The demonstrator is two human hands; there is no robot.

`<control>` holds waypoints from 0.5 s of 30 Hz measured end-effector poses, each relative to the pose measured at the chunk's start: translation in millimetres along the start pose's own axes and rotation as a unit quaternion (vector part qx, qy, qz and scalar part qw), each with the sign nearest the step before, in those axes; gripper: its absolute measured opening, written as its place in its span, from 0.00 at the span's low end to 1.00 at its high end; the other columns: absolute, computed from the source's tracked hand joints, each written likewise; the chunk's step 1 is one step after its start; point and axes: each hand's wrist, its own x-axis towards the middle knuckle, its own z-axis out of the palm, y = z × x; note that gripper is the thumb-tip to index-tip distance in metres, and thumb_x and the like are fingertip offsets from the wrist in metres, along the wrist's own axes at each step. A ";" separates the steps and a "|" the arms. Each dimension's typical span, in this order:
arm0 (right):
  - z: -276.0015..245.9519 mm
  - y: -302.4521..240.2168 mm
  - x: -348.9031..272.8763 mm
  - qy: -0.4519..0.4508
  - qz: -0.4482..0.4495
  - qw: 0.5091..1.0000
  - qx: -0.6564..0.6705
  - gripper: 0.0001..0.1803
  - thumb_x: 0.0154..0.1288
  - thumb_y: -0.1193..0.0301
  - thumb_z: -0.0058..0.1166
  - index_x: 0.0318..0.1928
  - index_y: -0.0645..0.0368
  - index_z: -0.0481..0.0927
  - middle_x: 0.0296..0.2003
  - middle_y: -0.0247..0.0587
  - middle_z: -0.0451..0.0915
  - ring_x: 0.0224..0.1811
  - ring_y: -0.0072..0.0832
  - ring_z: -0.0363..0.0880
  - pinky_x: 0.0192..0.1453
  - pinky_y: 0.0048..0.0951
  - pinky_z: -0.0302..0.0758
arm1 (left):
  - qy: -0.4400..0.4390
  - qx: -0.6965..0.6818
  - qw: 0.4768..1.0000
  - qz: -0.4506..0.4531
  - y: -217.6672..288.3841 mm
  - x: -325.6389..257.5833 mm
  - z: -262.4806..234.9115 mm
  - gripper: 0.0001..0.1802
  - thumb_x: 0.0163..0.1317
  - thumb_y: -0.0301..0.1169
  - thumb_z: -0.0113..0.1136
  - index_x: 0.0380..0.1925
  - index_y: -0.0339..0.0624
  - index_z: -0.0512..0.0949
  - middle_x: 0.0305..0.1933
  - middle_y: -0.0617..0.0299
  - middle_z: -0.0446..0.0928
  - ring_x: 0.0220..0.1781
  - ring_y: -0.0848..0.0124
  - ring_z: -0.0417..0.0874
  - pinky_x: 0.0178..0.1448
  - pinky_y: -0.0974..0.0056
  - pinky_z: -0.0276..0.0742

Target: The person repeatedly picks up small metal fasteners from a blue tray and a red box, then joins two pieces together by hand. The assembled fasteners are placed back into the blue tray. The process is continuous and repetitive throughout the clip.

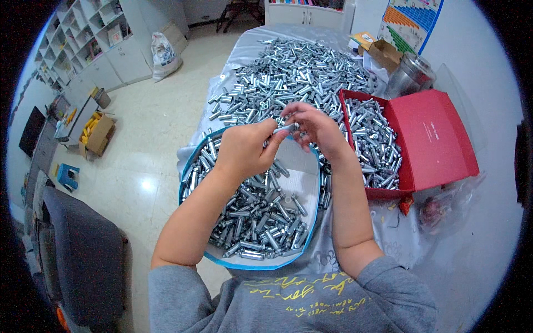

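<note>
Metal sleeves are covering most of the counter [499, 222] in front of us, a wide silvery heap of small steel tubes [288, 72] spreading toward the far end. Nearer, a blue-rimmed tray [252, 263] is sitting at the counter edge, holding more of the same tubes, and a red box [438, 139] with its lid folded open is lying to our right, its inner half also filled.

We are holding both hands together above the tray. Our left hand [244, 150] is clenched around one end of a single metal tube [286, 128], and the fingers [297, 114] of our right hand [316, 127] are pinching its other end, so the piece is sitting between the two hands, clear of the piles.

We are judging that we are in the middle of fitting or checking one tube. The next move is likely calling for a small twist or push along its axis, then a drop into one container.

Our left hand is hiding what it grips, so we cannot tell whether a second part is there. The clear jar [411, 75] and the cardboard box [383, 53] beyond the red box are too distorted to read.
</note>
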 end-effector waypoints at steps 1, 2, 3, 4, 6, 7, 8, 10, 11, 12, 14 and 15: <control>-8.0 0.6 -0.5 -0.091 0.030 0.993 -0.067 0.15 0.54 0.66 0.44 0.41 0.58 0.73 0.22 0.32 0.70 0.17 0.16 0.67 0.13 0.16 0.59 | 0.002 0.001 1.000 -0.006 -0.5 0.2 0.0 0.11 0.57 0.37 0.55 0.22 0.42 0.72 0.15 0.54 0.71 0.17 0.57 0.74 0.21 0.60 0.65; -5.8 1.0 0.4 -0.050 -0.007 0.998 -0.046 0.15 0.56 0.65 0.44 0.42 0.58 0.73 0.24 0.33 0.71 0.17 0.15 0.67 0.13 0.15 0.59 | 0.003 0.002 1.000 -0.013 -1.4 0.6 -0.1 0.11 0.57 0.37 0.55 0.22 0.42 0.72 0.15 0.54 0.71 0.17 0.57 0.74 0.21 0.60 0.65; -0.7 1.0 1.0 -0.009 -0.044 0.999 -0.025 0.15 0.57 0.64 0.44 0.43 0.58 0.72 0.27 0.34 0.71 0.18 0.14 0.67 0.13 0.13 0.58 | 0.004 0.002 1.000 -0.019 -1.7 1.0 -0.4 0.11 0.57 0.37 0.55 0.22 0.42 0.72 0.15 0.54 0.71 0.18 0.57 0.74 0.21 0.60 0.65; 5.8 -0.7 0.6 0.032 -0.081 0.996 -0.003 0.16 0.59 0.64 0.44 0.44 0.58 0.72 0.29 0.35 0.72 0.18 0.13 0.66 0.14 0.12 0.58 | 0.004 0.002 1.000 -0.014 -2.5 1.1 -0.3 0.11 0.57 0.37 0.55 0.22 0.42 0.72 0.15 0.54 0.71 0.18 0.57 0.74 0.21 0.60 0.65; 8.5 -3.8 -1.5 0.005 -0.035 0.999 0.004 0.14 0.56 0.66 0.42 0.40 0.58 0.73 0.21 0.32 0.71 0.13 0.15 0.63 0.13 0.16 0.57 | 0.003 0.003 1.000 -0.005 -4.7 1.0 0.0 0.11 0.57 0.36 0.55 0.22 0.42 0.72 0.15 0.54 0.71 0.18 0.57 0.74 0.21 0.60 0.65; 1.9 1.5 3.0 -0.038 -0.020 0.999 -0.011 0.14 0.57 0.65 0.41 0.40 0.58 0.73 0.21 0.32 0.71 0.13 0.15 0.62 0.13 0.16 0.57 | 0.005 0.005 1.000 -0.008 -4.3 1.2 -0.4 0.11 0.57 0.36 0.55 0.22 0.42 0.72 0.15 0.53 0.71 0.18 0.56 0.74 0.21 0.60 0.65; -1.6 4.4 5.4 -0.082 -0.006 0.996 -0.026 0.13 0.57 0.65 0.41 0.39 0.58 0.73 0.21 0.32 0.71 0.12 0.16 0.62 0.13 0.16 0.57 | 0.007 0.006 1.000 -0.010 -3.4 1.4 -0.9 0.11 0.57 0.36 0.55 0.22 0.42 0.73 0.15 0.53 0.71 0.18 0.56 0.74 0.21 0.60 0.65; 3.9 1.1 2.7 -0.025 -0.022 0.999 0.006 0.12 0.58 0.64 0.43 0.37 0.58 0.73 0.18 0.31 0.70 0.11 0.16 0.62 0.12 0.16 0.56 | 0.008 0.009 1.000 -0.011 -4.1 1.1 0.6 0.11 0.57 0.37 0.55 0.22 0.42 0.73 0.16 0.53 0.71 0.18 0.56 0.74 0.21 0.60 0.65; 10.2 -0.6 0.5 -0.005 -0.002 1.000 0.011 0.12 0.57 0.65 0.44 0.37 0.58 0.73 0.17 0.31 0.70 0.11 0.15 0.61 0.12 0.16 0.55 | 0.007 0.011 1.000 -0.010 -5.5 0.4 1.7 0.11 0.57 0.37 0.55 0.22 0.42 0.72 0.16 0.53 0.70 0.18 0.56 0.74 0.21 0.60 0.65; 14.4 -2.1 -0.9 0.013 0.017 1.000 0.015 0.11 0.57 0.65 0.44 0.37 0.58 0.73 0.16 0.31 0.69 0.10 0.15 0.61 0.12 0.16 0.55 | 0.008 0.015 1.000 -0.009 -5.8 0.2 0.9 0.11 0.57 0.37 0.55 0.23 0.42 0.72 0.16 0.53 0.70 0.18 0.56 0.74 0.21 0.60 0.65; 6.0 6.9 2.4 -0.042 0.009 0.999 0.003 0.11 0.59 0.64 0.43 0.36 0.58 0.72 0.17 0.30 0.69 0.12 0.15 0.59 0.13 0.16 0.52 | 0.012 0.013 1.000 -0.006 -5.1 0.2 -1.2 0.11 0.57 0.37 0.55 0.23 0.42 0.73 0.16 0.52 0.70 0.18 0.56 0.74 0.21 0.60 0.65; 5.9 3.8 1.9 -0.014 -0.007 1.000 0.012 0.11 0.59 0.64 0.43 0.36 0.58 0.72 0.17 0.30 0.68 0.12 0.14 0.59 0.13 0.17 0.52 | 0.013 0.009 1.000 -0.004 -4.4 1.0 -0.5 0.11 0.57 0.37 0.55 0.23 0.42 0.73 0.15 0.52 0.70 0.18 0.56 0.74 0.21 0.60 0.65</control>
